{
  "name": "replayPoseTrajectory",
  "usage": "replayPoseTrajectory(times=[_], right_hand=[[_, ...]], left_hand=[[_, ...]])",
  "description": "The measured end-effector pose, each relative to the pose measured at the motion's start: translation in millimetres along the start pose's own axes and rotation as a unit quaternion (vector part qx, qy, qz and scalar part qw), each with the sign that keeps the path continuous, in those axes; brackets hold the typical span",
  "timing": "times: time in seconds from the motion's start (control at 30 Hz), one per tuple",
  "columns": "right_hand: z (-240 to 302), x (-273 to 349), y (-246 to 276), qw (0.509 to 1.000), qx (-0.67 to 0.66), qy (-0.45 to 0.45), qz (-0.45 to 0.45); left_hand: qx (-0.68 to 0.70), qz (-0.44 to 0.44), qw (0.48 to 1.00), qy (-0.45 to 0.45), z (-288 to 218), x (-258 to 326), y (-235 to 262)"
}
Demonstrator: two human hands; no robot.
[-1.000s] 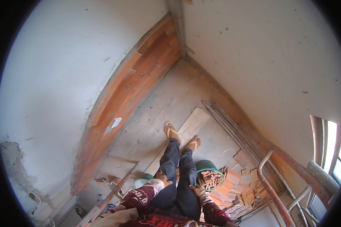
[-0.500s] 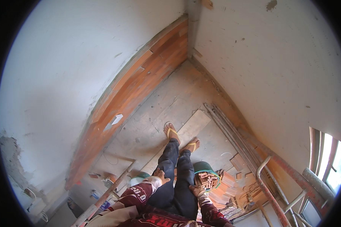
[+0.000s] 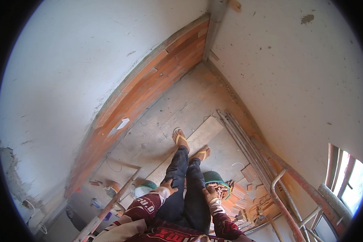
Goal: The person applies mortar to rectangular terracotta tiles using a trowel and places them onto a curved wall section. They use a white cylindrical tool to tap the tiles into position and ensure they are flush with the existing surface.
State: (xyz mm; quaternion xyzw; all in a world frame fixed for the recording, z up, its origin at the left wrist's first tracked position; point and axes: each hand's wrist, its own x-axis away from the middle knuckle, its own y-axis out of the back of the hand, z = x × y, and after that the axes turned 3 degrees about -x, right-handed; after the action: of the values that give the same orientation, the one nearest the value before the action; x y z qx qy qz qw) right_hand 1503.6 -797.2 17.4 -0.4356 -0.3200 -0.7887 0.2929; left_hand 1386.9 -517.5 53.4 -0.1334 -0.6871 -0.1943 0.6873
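Note:
My left hand (image 3: 169,186) lies on the thigh of my dark trousers (image 3: 176,169), its fingers apart and nothing in them. On the other leg rests my right hand (image 3: 209,193), fingers laid along the cloth and holding nothing that I can see. Just right of that hand stands a green bucket (image 3: 212,176) filled with reddish brick-like strips (image 3: 221,190). A second green-rimmed bucket (image 3: 149,184) sits beyond my left forearm, partly hidden by it. My feet, in yellow flip-flops (image 3: 182,139), are near a long flat board (image 3: 201,133).
Metal pipes (image 3: 246,145) lie along the right wall. Rusty scaffold frames rise on the right (image 3: 290,201) and left (image 3: 113,201). Loose strips (image 3: 242,197) cover the floor by the right bucket. Reddish cladding (image 3: 149,86) with a white box (image 3: 123,123) runs along the left wall.
The view has shifted slightly. Both hands stay on my legs; the left fingers look a little more spread, and the right hand sits slightly higher along the leg.

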Motion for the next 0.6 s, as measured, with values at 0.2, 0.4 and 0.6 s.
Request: replayPoseTrajectory(times=[0.2, 0.4, 0.6], right_hand=[[-1.9, -3.5, 2.5, 1.0, 0.001, -0.005, 0.003], [15.8, -2.0, 14.7, 1.0, 0.014, 0.001, 0.004], [-7.7, -21.6, 21.6, 0.999, 0.016, 0.037, 0.002]], left_hand=[[0.073, -0.085, 0.993, -0.031, 7.8, -2.6, 7.9], [0.193, -0.289, 0.936, -0.061, 23.2, -19.2, 10.2], [0.214, -0.284, 0.934, -0.027, 27.3, -29.1, 21.6]])
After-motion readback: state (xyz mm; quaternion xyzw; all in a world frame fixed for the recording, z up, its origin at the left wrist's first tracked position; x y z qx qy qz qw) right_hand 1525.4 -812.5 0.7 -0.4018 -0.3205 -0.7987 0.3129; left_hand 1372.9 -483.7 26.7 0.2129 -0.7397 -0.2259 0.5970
